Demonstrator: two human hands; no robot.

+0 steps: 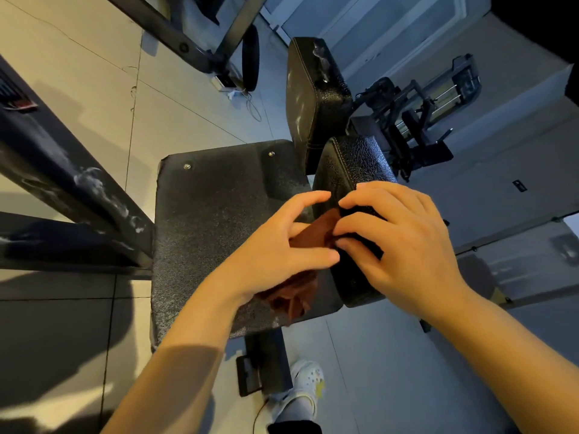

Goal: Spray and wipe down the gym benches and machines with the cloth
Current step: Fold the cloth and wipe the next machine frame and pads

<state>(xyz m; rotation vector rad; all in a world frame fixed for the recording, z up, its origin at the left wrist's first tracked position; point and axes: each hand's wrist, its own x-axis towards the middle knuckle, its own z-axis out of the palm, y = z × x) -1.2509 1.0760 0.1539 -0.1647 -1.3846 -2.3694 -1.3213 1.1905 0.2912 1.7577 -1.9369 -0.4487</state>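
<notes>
A brown cloth [316,233] is bunched between both hands, with a loose end hanging below my left wrist. My left hand [282,245] holds it with curled fingers above the black seat pad [213,214]. My right hand [404,239] pinches the cloth's right edge with its fingertips over the narrow black pad [347,164]. A second upright black pad [313,98] behind carries white streaks. No spray bottle shows.
A black steel frame [62,170] with white smears runs along the left. More machine frames [419,120] stand at the back right. A weight plate [250,57] and a cable lie on the tiled floor. My white shoe [307,383] is below the seat.
</notes>
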